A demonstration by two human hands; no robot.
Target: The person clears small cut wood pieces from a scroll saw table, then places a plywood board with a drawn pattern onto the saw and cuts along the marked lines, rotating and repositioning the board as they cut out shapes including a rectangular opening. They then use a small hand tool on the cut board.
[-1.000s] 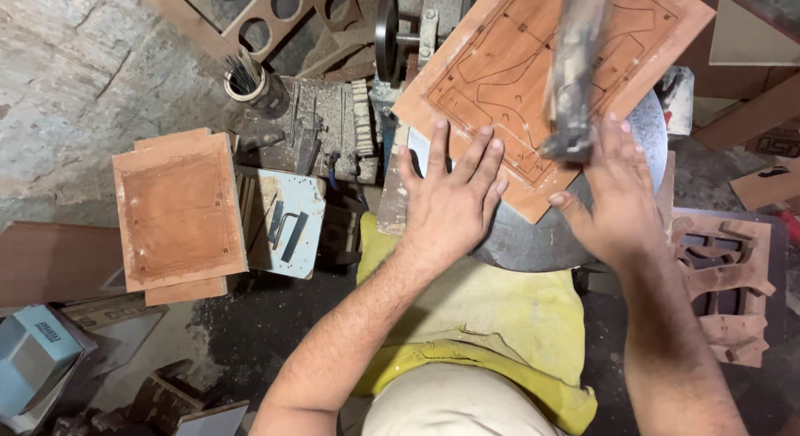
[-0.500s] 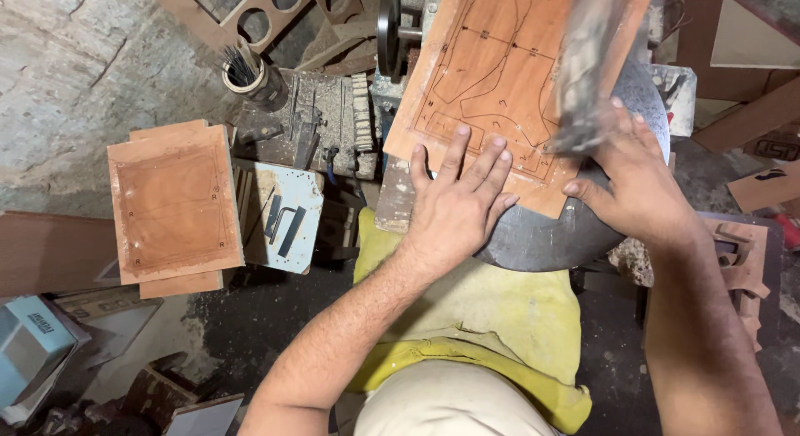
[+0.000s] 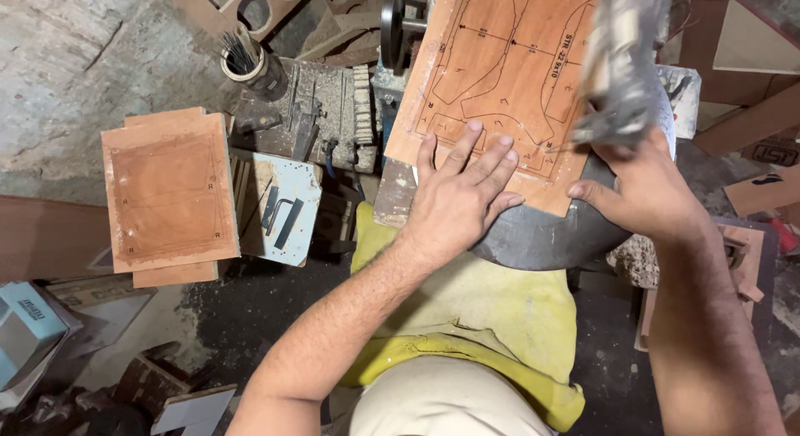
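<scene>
Plywood sheet (image 3: 500,78), marked with outlined shapes, now lies steeper across the round dark table (image 3: 542,232) than it did a second ago; you have swung its near corner toward yourself and pushed it up under the blurred machine head (image 3: 621,69), so the cut appears to be following a pencilled curve. Your left hand (image 3: 454,199) stays flat, fingers spread, pressing the sheet's near edge without gripping. Your right hand (image 3: 646,190) has slid in beside the head; whether it grips anything I cannot tell.
</scene>
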